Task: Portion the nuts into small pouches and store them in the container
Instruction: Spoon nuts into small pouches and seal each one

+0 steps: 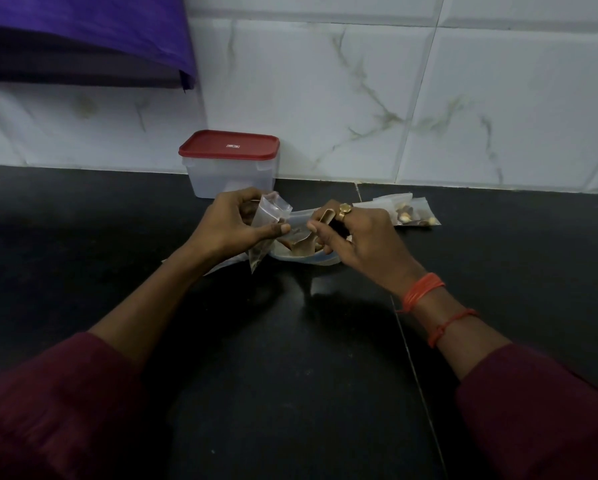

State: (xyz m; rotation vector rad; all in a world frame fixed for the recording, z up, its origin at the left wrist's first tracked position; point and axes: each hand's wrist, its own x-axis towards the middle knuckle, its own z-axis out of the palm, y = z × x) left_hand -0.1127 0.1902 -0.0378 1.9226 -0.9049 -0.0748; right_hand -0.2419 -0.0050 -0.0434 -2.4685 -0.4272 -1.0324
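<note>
Both hands busy over the nut bag, filling a pouch

The left hand pinches a small clear pouch between thumb and fingers, mouth up. The right hand has its fingers curled round a tan piece, and honestly I can't tell what that is. Both hover just over a bigger clear bag lying on the dark table between them. A few filled pouches lie just beyond the right hand. The container stands behind the left hand against the wall, with its red lid on.
</note>
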